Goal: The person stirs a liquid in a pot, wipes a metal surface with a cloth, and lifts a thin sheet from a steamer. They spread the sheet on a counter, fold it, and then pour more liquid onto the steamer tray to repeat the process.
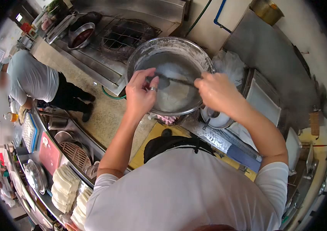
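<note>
A large round metal bowl (132, 54) with white, floury smears on its inner wall stands in front of me, pale cloudy liquid or paste in its bottom. Over it my right hand (215, 90) is closed around the handle end of a dark ladle (163, 82), whose rounded head points left. My left hand (142, 90), a ring on one finger, reaches over the bowl's left side. Its thumb and fingers are curled at the edge of the ladle's head and appear to pinch it. The exact contact is partly hidden by the fingers.
A burner with a wire grate (127, 36) and a metal bowl of dark red liquid (82, 36) are behind, left. A co-worker (36, 77) bends over the left counter, which holds a red board (50, 152) and white stacks (63, 184). A white tray (261, 102) lies right.
</note>
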`<state>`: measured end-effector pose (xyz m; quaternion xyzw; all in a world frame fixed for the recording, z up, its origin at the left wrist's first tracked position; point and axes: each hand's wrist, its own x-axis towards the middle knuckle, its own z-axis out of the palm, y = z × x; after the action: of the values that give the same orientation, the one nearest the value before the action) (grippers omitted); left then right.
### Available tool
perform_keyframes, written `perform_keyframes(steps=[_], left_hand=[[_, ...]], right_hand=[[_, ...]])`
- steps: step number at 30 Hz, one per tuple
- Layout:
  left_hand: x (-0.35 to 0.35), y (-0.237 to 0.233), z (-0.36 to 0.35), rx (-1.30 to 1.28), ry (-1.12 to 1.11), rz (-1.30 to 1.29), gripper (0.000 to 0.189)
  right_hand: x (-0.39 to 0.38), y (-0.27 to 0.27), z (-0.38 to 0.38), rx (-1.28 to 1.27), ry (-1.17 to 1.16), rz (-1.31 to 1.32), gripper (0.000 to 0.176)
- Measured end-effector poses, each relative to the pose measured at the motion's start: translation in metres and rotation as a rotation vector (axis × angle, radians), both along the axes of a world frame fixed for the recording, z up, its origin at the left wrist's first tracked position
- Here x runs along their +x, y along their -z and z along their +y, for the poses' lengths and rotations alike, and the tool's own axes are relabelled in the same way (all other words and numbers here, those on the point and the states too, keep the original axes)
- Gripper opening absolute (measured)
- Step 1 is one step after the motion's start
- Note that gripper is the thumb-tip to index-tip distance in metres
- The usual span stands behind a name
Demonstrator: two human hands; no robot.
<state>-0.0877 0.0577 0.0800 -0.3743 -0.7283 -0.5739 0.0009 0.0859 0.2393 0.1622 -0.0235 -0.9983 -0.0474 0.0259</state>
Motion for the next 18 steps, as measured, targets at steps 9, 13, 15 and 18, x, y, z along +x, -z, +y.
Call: perform_keyframes(steps=[9, 13, 15, 18], left_hand=[[0.040, -0.003, 0.041, -0.315, 0.300, 0.429, 0.043], [0.023, 0.023, 0.062, -0.461, 0.332, 0.526, 0.040], [0.005, 0.024, 0.055, -0.590, 0.257, 0.559, 0.031], [-0.041, 0.030, 0.048, -0.529, 0.080, 0.413, 0.024]], right_hand=[[0.010, -0.046, -0.030, -0.067, -0.093, -0.075, 0.010], [0.009, -0.026, -0.023, -0.352, -0.035, 0.301, 0.026], [0.023, -0.018, -0.009, -0.737, 0.165, 0.410, 0.039], [0.060, 0.048, 0.035, -1.001, 0.522, 0.550, 0.041]])
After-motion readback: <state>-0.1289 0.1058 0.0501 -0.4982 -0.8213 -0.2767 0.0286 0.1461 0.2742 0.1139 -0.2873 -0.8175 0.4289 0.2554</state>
